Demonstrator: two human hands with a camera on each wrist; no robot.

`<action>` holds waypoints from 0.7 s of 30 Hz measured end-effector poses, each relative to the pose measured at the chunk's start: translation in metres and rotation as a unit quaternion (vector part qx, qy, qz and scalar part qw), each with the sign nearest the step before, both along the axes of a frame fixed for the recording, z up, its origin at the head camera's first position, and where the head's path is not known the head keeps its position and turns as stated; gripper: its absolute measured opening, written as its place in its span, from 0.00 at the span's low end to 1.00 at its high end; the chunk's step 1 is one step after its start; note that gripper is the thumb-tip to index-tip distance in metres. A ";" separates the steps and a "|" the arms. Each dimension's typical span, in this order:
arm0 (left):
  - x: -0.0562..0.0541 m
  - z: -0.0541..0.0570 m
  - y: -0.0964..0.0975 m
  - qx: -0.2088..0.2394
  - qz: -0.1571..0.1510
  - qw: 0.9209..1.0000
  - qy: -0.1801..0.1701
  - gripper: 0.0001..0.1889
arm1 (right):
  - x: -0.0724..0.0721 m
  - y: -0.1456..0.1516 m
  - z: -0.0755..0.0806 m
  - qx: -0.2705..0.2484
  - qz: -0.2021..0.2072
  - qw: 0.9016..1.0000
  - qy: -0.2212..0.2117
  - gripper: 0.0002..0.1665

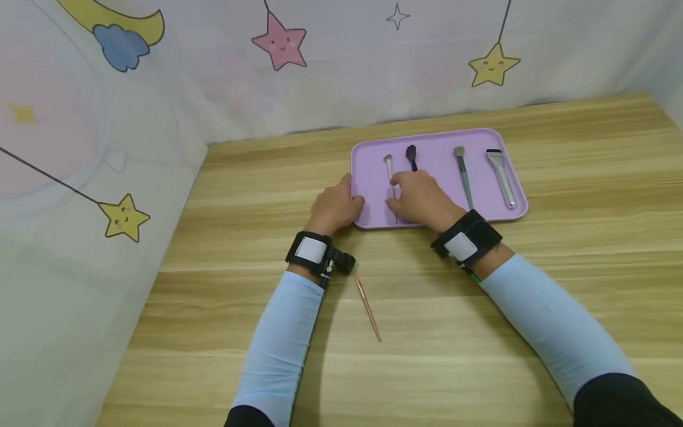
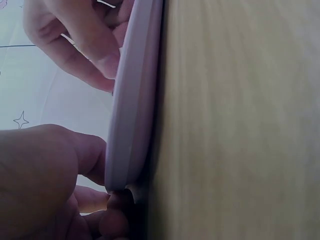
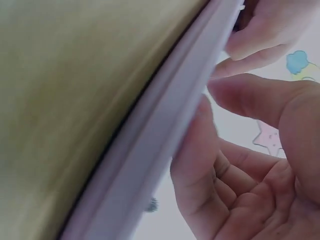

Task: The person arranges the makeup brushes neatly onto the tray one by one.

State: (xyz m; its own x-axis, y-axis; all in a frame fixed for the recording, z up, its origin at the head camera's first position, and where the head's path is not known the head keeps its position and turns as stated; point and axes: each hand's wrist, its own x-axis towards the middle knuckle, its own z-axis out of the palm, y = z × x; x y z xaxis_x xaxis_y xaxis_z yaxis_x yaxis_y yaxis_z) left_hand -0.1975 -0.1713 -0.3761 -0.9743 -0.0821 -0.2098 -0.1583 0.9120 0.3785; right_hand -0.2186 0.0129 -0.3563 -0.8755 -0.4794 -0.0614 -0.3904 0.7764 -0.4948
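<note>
A lilac tray [image 1: 437,178] lies on the table with several makeup brushes on it. My left hand [image 1: 335,206] grips the tray's left edge, the thumb over the rim and fingers curled at its outer side. My right hand [image 1: 421,198] is over the tray's left half, thumb and index finger apart on either side of a slim pale-handled brush [image 1: 388,160]; no pinch on it shows. Beside that lies a dark-headed brush [image 1: 411,154], its handle partly hidden by the right hand. Farther right are a green-handled brush [image 1: 463,172] and a silver flat brush [image 1: 501,178].
A thin rose-gold stick-like tool [image 1: 368,308] lies on the wood-grain table [image 1: 240,332] between the forearms, in front of the tray. A white curtain [image 1: 347,89] printed with stars hangs behind the table and along its left side.
</note>
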 end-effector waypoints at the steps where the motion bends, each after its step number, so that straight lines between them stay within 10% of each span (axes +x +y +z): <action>1: 0.000 0.000 0.000 -0.002 -0.001 1.000 0.003 0.36 | 0.002 0.001 0.001 -0.006 -0.001 1.000 0.004 0.27; 21: -0.001 0.002 -0.005 0.023 -0.021 1.000 0.000 0.37 | 0.037 -0.010 0.019 -0.054 0.079 0.995 0.003 0.16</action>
State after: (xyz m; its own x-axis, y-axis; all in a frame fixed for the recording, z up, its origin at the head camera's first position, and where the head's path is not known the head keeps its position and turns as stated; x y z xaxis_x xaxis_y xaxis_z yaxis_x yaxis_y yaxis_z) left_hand -0.1984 -0.1763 -0.3744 -0.9766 -0.0306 -0.2129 -0.1198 0.8996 0.4201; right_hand -0.1820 0.0026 -0.3375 -0.7886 -0.6148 0.0025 -0.5064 0.6472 -0.5698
